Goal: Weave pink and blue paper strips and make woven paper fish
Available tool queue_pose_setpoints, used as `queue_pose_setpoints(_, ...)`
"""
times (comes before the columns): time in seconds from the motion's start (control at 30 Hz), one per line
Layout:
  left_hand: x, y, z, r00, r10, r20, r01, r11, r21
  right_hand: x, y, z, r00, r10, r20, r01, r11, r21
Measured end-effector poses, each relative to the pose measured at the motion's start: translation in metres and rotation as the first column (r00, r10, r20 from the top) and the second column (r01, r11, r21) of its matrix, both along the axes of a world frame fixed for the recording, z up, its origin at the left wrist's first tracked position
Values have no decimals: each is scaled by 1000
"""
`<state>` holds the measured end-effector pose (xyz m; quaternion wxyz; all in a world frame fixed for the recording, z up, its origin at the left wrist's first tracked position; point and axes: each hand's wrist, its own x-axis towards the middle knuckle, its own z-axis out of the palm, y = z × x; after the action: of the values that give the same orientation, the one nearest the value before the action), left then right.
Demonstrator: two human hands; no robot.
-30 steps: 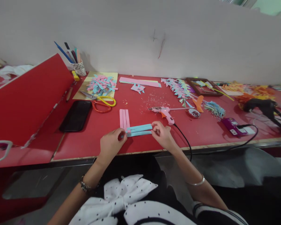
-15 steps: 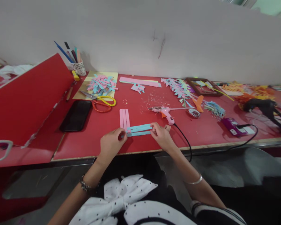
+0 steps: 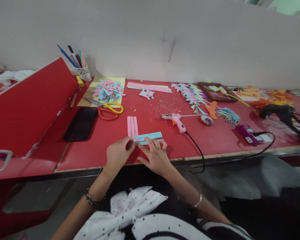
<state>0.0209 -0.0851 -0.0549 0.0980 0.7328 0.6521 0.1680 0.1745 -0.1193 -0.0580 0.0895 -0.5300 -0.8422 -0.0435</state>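
Note:
Pink paper strips (image 3: 132,126) stand away from me on the red table, and blue paper strips (image 3: 151,135) run to the right from their lower end, the two sets crossing at a corner. At that corner my left hand (image 3: 119,151) pinches the paper strips, its thumb and forefinger closed on the edge. My right hand (image 3: 155,155) rests over the blue strips with its fingers spread, the forefinger touching close to the corner. The fingertips hide part of the crossing.
A pink glue gun (image 3: 174,120) with a black cord lies to the right. Scissors (image 3: 110,110) and a black phone (image 3: 80,124) are on the left. Behind them is a pile of cut paper pieces (image 3: 108,90). A red board (image 3: 30,110) leans at far left.
My right hand has let go of the blue strips' right end and moved left, its forefinger now near the corner. My left hand keeps its pinch in place.

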Motion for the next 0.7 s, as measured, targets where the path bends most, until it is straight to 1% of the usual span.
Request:
queue_pose_setpoints(0.07, 0, 0, 0, 1000, 3, -5, -3, 1000, -2, 0, 0, -1, 999, -41, -4, 41, 998, -43)
queue_pose_setpoints(0.13, 0, 0, 0, 1000, 4, -7, -4, 1000, 0, 4, 0, 0, 997, -72, -18, 71, 996, -49)
queue_pose_setpoints(0.3, 0, 0, -1, 1000, 3, 13, -3, 1000, 18, 21, -1, 3, 986, -159, -55, 160, 987, 5)
queue_pose_setpoints(0.43, 0, 0, -1, 1000, 10, 8, -10, 1000, 23, 33, -2, 0, 972, -225, -73, 229, 972, 51)
queue_pose_setpoints(0.6, 1, -1, 1, 1000, 14, 9, -14, 1000, 27, 46, -4, -4, 948, -301, -106, 313, 942, 123)
queue_pose_setpoints(0.7, 1, -1, 3, 1000, 14, 8, -14, 1000, 18, 50, -1, -1, 927, -341, -158, 365, 918, 158)
